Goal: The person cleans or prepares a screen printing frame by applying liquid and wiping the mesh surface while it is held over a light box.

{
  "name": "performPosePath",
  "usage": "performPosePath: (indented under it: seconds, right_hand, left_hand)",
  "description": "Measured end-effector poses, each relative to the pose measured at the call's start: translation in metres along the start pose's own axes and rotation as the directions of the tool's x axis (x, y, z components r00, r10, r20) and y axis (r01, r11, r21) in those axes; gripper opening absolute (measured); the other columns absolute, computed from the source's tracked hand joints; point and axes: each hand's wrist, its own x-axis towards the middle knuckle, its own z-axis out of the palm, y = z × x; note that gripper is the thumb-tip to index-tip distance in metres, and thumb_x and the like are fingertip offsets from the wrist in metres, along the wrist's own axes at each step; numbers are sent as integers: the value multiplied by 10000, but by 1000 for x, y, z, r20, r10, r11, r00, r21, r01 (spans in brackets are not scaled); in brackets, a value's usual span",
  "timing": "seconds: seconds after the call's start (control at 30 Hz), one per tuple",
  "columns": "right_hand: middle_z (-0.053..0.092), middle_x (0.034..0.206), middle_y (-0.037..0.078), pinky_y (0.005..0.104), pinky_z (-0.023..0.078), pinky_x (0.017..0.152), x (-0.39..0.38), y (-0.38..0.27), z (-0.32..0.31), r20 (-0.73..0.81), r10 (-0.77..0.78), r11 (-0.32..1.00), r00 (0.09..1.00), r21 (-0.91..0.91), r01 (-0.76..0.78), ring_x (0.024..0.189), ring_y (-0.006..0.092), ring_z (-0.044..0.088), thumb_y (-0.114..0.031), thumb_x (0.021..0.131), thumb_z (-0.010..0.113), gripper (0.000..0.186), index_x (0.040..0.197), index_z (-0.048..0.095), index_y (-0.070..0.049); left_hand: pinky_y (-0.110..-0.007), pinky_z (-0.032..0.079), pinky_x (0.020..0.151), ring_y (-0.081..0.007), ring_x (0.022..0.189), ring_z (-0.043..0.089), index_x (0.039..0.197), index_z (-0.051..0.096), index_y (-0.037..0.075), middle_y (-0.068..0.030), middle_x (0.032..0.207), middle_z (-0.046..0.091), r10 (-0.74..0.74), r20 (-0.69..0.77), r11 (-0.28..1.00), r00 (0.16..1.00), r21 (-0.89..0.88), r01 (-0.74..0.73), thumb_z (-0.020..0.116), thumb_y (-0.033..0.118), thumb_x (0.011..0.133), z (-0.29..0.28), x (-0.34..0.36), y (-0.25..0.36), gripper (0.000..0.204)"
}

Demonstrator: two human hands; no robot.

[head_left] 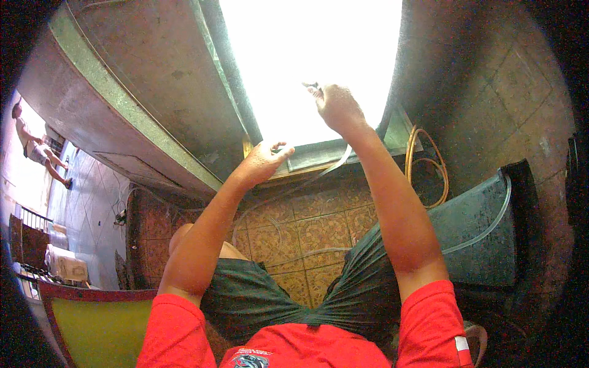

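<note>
My right hand (340, 109) is raised over a glaring white lit surface (307, 37), fingers pinched on a small dark object (311, 84) whose kind I cannot make out. Lower and to the left, my left hand (265, 162) is by the near left corner of that surface, fingers apart and holding nothing. Glare hides whatever lies within the bright area. A clear thin hose (334, 165) comes down over its near edge, between my hands, toward the floor.
A coiled orange hose (439, 178) hangs right of the lit surface. A dark grey container (475, 224) stands at my right. A long grey ledge (123, 92) runs along the left. Brown patterned tiles (276, 230) lie below. Far left, another person (35, 144) is outside.
</note>
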Motion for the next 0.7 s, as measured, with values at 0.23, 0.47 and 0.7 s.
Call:
performPosePath:
  seconds: [0.23, 0.47, 0.7]
  right_hand:
    - [576, 633, 212, 416, 450, 557, 7, 6, -4, -104, -68, 995, 992, -79, 60, 596, 339, 590, -218, 898, 456, 272, 953, 599, 7]
    - [618, 738, 197, 390, 462, 571, 18, 11, -5, -137, -192, 968, 972, -186, 165, 611, 315, 604, -193, 899, 462, 246, 983, 599, -6]
    - [622, 736, 196, 386, 475, 590, 29, -1, -12, -248, -219, 973, 944, -129, 192, 624, 323, 607, -201, 898, 466, 269, 879, 594, 36]
  left_hand:
    - [-352, 425, 878, -283, 1028, 548, 1131, 513, -54, -216, 1123, 556, 29, -19, 997, 999, 65, -28, 565, 382, 830, -2, -2, 1, 532]
    - [-347, 457, 817, -252, 912, 583, 1129, 518, -60, -212, 1089, 570, 29, -27, 997, 999, 73, -27, 566, 393, 827, 0, 0, -8, 547]
    - [-342, 463, 796, -242, 879, 589, 1129, 519, -61, -210, 1071, 577, 8, -17, 999, 1000, 54, -7, 570, 382, 828, 2, 0, -4, 538]
